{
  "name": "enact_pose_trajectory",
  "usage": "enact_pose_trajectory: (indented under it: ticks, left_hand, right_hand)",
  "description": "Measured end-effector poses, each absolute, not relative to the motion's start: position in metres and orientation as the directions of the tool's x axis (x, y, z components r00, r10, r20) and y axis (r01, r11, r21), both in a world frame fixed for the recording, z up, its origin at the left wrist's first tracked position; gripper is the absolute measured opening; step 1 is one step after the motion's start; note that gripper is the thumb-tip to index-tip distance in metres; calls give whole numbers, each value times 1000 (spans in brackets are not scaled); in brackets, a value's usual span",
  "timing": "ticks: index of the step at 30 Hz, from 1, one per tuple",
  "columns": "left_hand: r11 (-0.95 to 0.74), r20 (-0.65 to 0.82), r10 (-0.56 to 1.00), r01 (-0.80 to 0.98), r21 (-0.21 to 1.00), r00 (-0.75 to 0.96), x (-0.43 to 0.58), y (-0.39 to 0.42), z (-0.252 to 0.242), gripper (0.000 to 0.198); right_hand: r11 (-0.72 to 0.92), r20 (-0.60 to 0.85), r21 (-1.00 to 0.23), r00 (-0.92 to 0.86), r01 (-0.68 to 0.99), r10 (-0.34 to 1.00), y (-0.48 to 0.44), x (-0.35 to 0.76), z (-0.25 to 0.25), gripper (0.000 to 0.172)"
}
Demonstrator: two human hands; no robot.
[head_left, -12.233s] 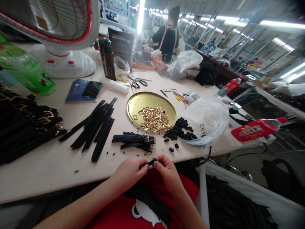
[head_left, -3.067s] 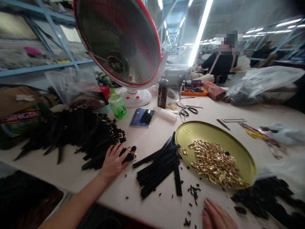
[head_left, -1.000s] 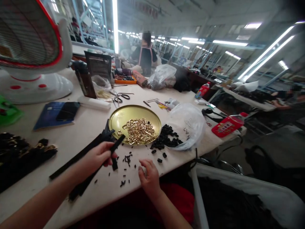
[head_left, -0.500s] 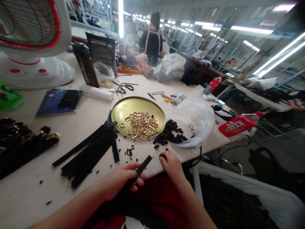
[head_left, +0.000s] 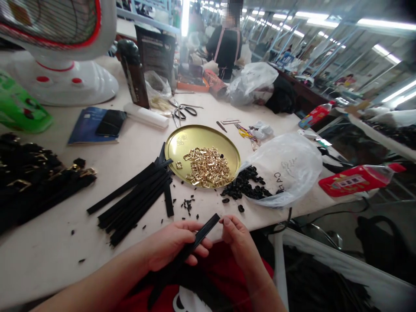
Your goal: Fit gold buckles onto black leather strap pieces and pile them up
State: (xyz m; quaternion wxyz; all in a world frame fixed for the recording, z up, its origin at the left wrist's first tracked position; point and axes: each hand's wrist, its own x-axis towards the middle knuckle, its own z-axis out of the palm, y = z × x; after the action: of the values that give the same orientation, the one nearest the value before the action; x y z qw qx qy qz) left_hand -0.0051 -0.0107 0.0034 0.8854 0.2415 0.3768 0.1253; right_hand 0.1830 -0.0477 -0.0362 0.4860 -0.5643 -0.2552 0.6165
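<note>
Strap [head_left: 207, 229], flat, black, faintly glossy, gripped by the left hand [head_left: 175, 242] at the near edge of the tabletop [head_left: 139, 143], lies closer than before to the right hand [head_left: 238, 236], pinched narrow, contents unclear.

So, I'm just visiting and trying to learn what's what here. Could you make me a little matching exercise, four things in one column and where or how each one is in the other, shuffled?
Things
1. Left hand
2. Gold-coloured buckles
3. Dark phone
4. Plastic bag nearest the hands

Place or state
A. Lying on a blue booklet
B. Has loose black pieces at its mouth
C. Holding a black strap
D. Heaped on a round tray

Right pairs: 1-C, 2-D, 3-A, 4-B
</note>
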Motion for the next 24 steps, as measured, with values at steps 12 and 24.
enact_pose_trajectory:
  ticks: [12,24]
  left_hand:
    - [849,-595,410,-51,526,692,-14,-25,17,34]
    - [755,-546,457,19,656,702,-13,-39,11,28]
  right_hand:
    - [-337,-475,-800,182,-496,861,-69,175,-35,22]
    - [-291,-427,-794,148,-534,892,-77,168,-25,19]
